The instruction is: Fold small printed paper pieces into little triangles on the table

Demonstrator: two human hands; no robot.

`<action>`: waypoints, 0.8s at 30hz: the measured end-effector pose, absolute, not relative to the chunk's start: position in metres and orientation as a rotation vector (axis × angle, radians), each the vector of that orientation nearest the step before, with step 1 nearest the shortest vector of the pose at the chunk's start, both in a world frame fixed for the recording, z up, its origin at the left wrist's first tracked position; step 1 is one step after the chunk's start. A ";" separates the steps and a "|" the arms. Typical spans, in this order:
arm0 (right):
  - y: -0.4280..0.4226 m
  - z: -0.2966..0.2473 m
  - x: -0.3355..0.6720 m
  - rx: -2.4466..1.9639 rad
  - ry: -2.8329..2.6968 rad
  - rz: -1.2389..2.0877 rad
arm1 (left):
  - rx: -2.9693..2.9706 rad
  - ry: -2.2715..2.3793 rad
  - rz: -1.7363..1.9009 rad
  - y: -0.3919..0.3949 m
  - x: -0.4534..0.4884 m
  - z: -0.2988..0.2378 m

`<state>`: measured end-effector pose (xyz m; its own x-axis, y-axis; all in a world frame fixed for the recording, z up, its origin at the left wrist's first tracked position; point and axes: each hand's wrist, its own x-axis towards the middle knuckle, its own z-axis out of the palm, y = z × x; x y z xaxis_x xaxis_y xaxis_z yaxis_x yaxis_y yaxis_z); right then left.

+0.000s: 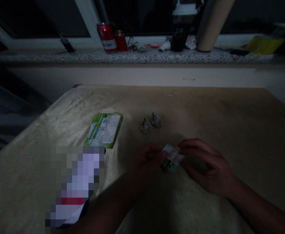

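Between my hands is a small printed paper piece (173,156), white and green with red lettering. The thumb of my left hand (152,159) presses on its left side, with the fingers curled behind. At its right edge, the thumb and fingertips of my right hand (205,165) close on the corner, though dim light blurs the contact. Two small folded pieces lie beyond my hands: one crumpled packet-like piece (146,125) and another like it (156,119). To the left rests a flat green printed package (105,130) with codes and text on a white panel.
A pixelated, phone-like slab (79,182) lies near my left forearm. The cloth-covered table (230,113) ends at a wall below a speckled windowsill (142,58). On the sill stand a red can (107,37), an orange-red lighter (121,40), a dark cup (181,31) and a cardboard tube (214,26).
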<state>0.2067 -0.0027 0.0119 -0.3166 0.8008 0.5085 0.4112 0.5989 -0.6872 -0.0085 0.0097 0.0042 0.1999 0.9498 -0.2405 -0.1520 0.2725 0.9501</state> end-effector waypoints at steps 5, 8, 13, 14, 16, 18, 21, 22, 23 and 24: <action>0.000 0.010 0.204 -0.810 -2.081 0.375 | 0.845 0.931 0.976 0.009 -0.006 -0.004; 0.001 0.009 0.203 -0.733 -2.071 0.359 | 0.891 0.914 0.926 0.007 -0.007 -0.001; -0.001 0.016 0.202 -0.826 -1.945 0.512 | 1.178 0.929 0.883 0.005 -0.014 0.009; -0.002 0.018 0.202 -0.874 -1.907 0.561 | 1.262 0.958 0.871 0.004 -0.015 0.011; -0.004 0.020 0.201 -0.961 -1.841 0.670 | 1.459 1.027 0.835 0.004 -0.017 0.014; -0.006 0.021 0.200 -1.012 -1.795 0.815 | 1.663 1.051 0.800 0.004 -0.018 0.016; -0.007 0.019 0.199 -1.031 -1.724 1.071 | 1.825 0.987 0.789 0.004 -0.019 0.016; -0.007 0.017 0.199 -1.027 -1.693 1.147 | 1.843 0.960 0.795 0.004 -0.019 0.015; -0.007 0.016 0.200 -1.020 -1.664 1.215 | 1.847 0.930 0.803 0.004 -0.020 0.014; -0.007 0.015 0.200 -1.008 -1.637 1.273 | 1.834 0.910 0.805 0.004 -0.021 0.013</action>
<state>0.2004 -0.0067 0.0153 -0.3513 0.9281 0.1232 0.1092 0.1713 -0.9791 -0.0207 0.0043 0.0131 0.5156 0.8436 0.1501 0.2518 -0.3166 0.9145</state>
